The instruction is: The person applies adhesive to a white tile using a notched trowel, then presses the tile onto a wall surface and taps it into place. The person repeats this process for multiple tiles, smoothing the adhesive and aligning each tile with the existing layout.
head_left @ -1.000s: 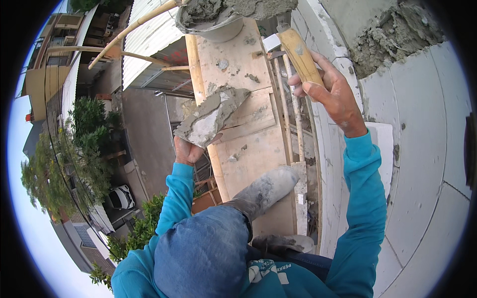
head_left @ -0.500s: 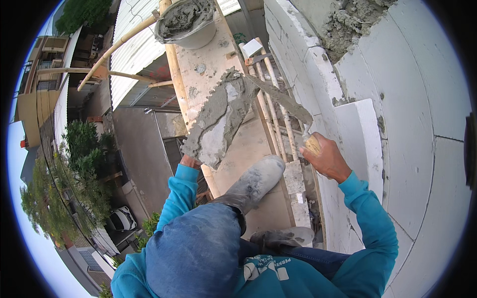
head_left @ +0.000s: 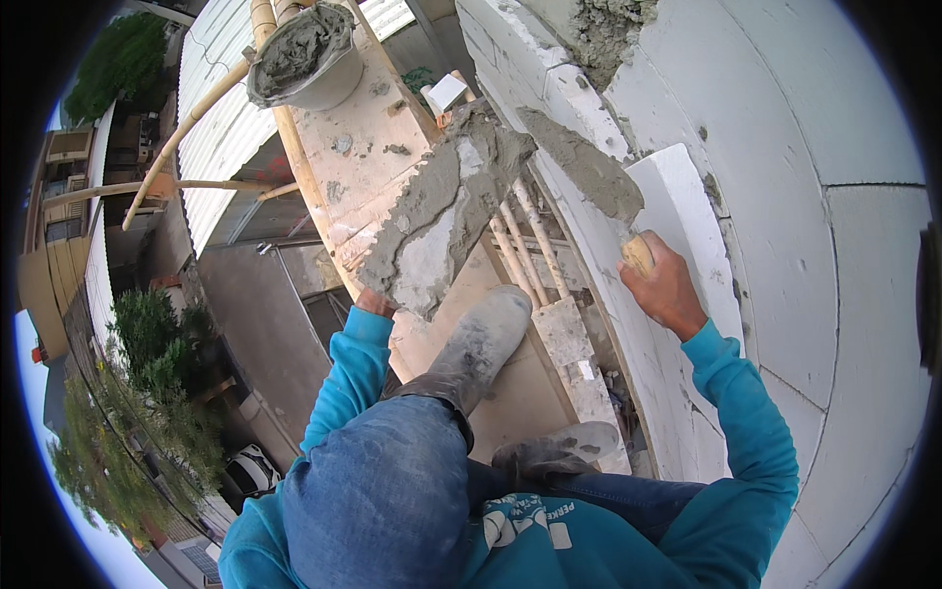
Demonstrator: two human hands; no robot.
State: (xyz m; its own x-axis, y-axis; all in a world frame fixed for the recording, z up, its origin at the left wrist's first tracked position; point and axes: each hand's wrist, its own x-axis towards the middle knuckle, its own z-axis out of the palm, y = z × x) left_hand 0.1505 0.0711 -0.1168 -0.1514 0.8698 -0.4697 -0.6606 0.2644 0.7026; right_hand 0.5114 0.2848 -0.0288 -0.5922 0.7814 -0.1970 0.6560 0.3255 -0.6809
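At the near edge of a flat hawk (head_left: 429, 257), my left hand (head_left: 376, 302) is partly hidden but closed on it. Wet grey mortar (head_left: 500, 147) coats most of the hawk, with paler bare patches showing through. My right hand (head_left: 674, 292) wraps round the wooden handle of a trowel (head_left: 587, 169). Mortar covers the trowel's blade, which extends over the far right end of the hawk toward the white block wall (head_left: 785, 196). A small gap shows between the blade and the mortar on the hawk.
I stand in boots (head_left: 488, 334) on a narrow plank scaffold (head_left: 339, 187). A bucket of mortar (head_left: 329, 83) sits farther along it. Bamboo poles (head_left: 186, 123) edge the left side above a drop. Rough mortar (head_left: 599, 39) clings to the wall's far part.
The trowel has moved right, away from the hawk and closer to the wall, mortar still on its blade. The view has shifted, so the bucket and planks appear farther left.
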